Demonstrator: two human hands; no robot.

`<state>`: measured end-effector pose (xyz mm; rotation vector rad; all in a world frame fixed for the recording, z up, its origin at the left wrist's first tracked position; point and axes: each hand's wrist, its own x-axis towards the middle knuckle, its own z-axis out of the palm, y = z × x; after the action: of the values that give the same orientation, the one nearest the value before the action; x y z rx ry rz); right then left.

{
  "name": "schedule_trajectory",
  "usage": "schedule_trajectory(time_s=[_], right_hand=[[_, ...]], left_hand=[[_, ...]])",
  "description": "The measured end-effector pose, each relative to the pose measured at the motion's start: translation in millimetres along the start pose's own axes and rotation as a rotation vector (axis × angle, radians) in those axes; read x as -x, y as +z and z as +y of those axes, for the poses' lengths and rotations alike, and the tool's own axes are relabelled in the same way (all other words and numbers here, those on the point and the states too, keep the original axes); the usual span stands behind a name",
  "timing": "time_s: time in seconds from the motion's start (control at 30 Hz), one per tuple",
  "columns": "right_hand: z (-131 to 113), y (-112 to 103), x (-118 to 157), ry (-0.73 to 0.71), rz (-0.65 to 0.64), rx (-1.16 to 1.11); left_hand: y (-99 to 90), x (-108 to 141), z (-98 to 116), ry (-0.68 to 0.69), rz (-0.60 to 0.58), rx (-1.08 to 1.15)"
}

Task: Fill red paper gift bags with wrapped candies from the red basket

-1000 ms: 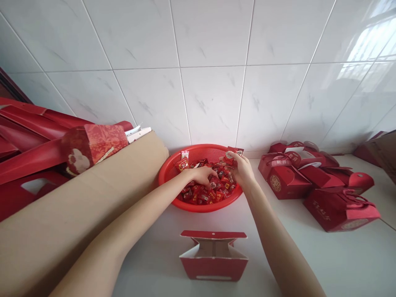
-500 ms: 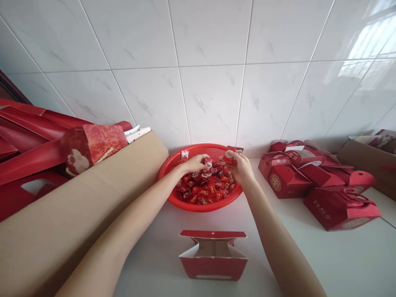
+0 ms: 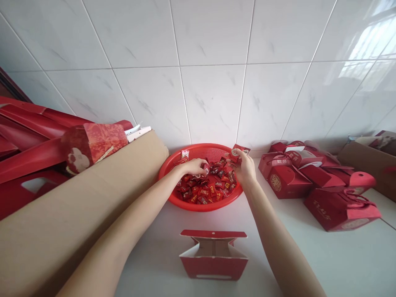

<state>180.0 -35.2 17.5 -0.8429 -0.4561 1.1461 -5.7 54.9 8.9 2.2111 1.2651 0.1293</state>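
Observation:
A red plastic basket (image 3: 204,207) against the tiled wall holds many red-wrapped candies (image 3: 208,190). Over its left half, my left hand (image 3: 194,167) has its fingers curled round a wrapped candy (image 3: 206,168), low above the pile. Above the basket's right rim, my right hand (image 3: 244,164) pinches red candy packets (image 3: 240,152) between thumb and fingers; how many it holds I cannot tell. Nearer to me, between my forearms, a red gift box (image 3: 214,268) stands with its top unfolded.
Several closed red gift boxes (image 3: 291,181) cluster on the right of the white table. A long cardboard carton (image 3: 93,198) with red packaging (image 3: 37,132) in it flanks my left arm. Another cardboard box (image 3: 365,163) sits at the far right by the wall.
My right hand has shifted slightly right and outward over the basket rim with its packets. My left hand has stayed nearly in place, its candy turned and drawn closer to the fingers.

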Motion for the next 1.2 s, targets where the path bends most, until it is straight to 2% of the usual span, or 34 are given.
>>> schedule_trajectory(time_s=[0.1,0.23,0.43,0.57,0.63,0.73,0.87,1.0,1.1,1.2], right_hand=[[-0.8,0.2,-0.7,-0.027,0.032,-0.033],[-1.5,1.0,-0.3,-0.030,0.058,-0.036],[-2.4,1.2,0.3,-0.019,0.064,-0.020],[-0.3,-0.8,-2.3,-0.031,0.056,0.006],[0.7,-1.6,-3.3,-0.036,0.044,0.012],[1.0,-2.0,-3.6,-0.032,0.041,0.010],[0.2,-1.2,-2.5,-0.020,0.042,0.007],[0.0,-0.2,-1.7,-0.034,0.029,0.017],[0.2,-0.3,-1.4,-0.042,0.023,0.033],[0.4,-0.7,-1.3,-0.031,0.011,0.037]], left_hand=[[-1.9,4.7,6.6,-0.034,-0.011,-0.094],[-2.0,3.2,15.1,-0.013,0.018,-0.159],[7.2,-23.7,23.9,0.092,0.091,-0.032],[20.5,-38.2,34.3,0.163,-0.005,-0.065],[24.5,-39.9,40.3,0.139,-0.064,-0.102],[22.8,-37.2,44.7,0.061,-0.074,-0.158],[12.8,-31.7,37.4,-0.037,-0.075,-0.153],[6.7,-33.2,24.2,-0.009,-0.055,0.038],[3.1,-35.8,18.8,0.074,0.029,0.271],[-2.4,-33.4,19.5,0.099,0.094,0.485]])
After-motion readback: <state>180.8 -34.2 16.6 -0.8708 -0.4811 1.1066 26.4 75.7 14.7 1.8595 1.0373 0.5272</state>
